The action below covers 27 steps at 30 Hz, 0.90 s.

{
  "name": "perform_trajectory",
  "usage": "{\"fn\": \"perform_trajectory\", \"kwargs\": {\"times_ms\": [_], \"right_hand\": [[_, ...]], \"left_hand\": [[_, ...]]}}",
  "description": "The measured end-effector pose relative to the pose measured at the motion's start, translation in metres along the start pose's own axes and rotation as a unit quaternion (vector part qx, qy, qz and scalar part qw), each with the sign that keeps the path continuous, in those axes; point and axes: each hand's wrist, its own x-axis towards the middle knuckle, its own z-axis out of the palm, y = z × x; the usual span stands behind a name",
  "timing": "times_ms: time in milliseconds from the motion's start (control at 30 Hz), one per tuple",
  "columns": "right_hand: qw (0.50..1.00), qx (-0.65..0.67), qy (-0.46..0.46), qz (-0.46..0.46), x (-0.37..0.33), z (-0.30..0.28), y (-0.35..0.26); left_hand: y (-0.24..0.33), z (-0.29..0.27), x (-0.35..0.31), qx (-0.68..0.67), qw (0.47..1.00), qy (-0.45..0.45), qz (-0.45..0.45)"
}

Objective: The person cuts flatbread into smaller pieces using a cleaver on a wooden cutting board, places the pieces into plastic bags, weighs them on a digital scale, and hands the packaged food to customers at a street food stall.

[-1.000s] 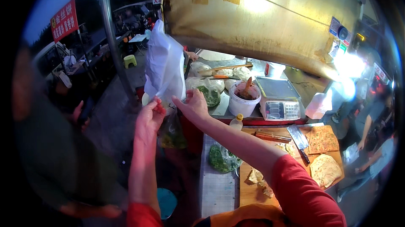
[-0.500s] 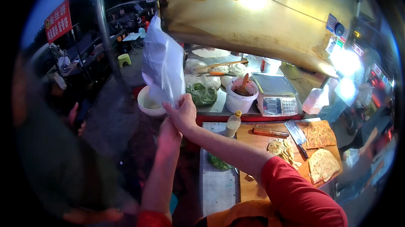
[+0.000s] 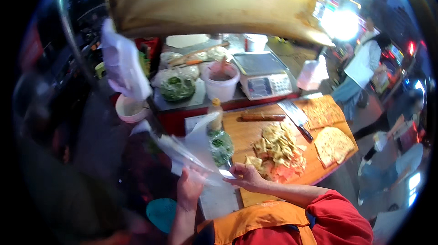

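Observation:
Both my hands hold one thin clear plastic bag point(image 3: 187, 147) just above the near end of the counter. My left hand point(image 3: 189, 185) grips its lower edge. My right hand point(image 3: 246, 175) pinches the edge beside it, next to a heap of chopped flatbread pieces point(image 3: 278, 147) on the wooden cutting board point(image 3: 248, 131). The bag stretches up and left from my hands. A bundle of white plastic bags point(image 3: 121, 65) hangs from a pole at the upper left.
On the board lie a cleaver point(image 3: 294, 115) and two flatbreads point(image 3: 333, 144). Behind stand a weighing scale point(image 3: 264, 76), a white bucket point(image 3: 222, 81), a bowl of greens point(image 3: 177, 87), a bottle point(image 3: 215, 113) and a bag of greens point(image 3: 221, 147). People stand at the right point(image 3: 365, 69).
My hands have come down from the hanging bundle of bags to the counter, bringing one clear bag with them. The view has tilted down toward the cutting board.

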Motion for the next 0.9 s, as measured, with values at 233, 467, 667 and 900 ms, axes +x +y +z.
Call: {"fn": "perform_trajectory", "kwargs": {"times_ms": [233, 467, 667, 900], "right_hand": [[0.996, -0.076, -0.012, -0.053, -0.106, -0.086, 0.105], [0.965, 0.098, 0.215, -0.113, -0.179, -0.182, 0.076], [0.923, 0.175, 0.337, -0.06, -0.175, -0.184, 0.116], [0.867, 0.394, 0.3, -0.043, -0.235, -0.244, 0.167]], "left_hand": [[-0.105, 0.057, 0.036, 0.07, 0.988, 0.038, -0.131], [-0.247, 0.116, 0.046, 0.434, 0.901, 0.004, 0.024], [-0.332, 0.145, 0.026, 0.443, 0.896, 0.023, -0.016], [-0.341, 0.156, 0.024, 0.307, 0.934, 0.13, -0.129]]}}
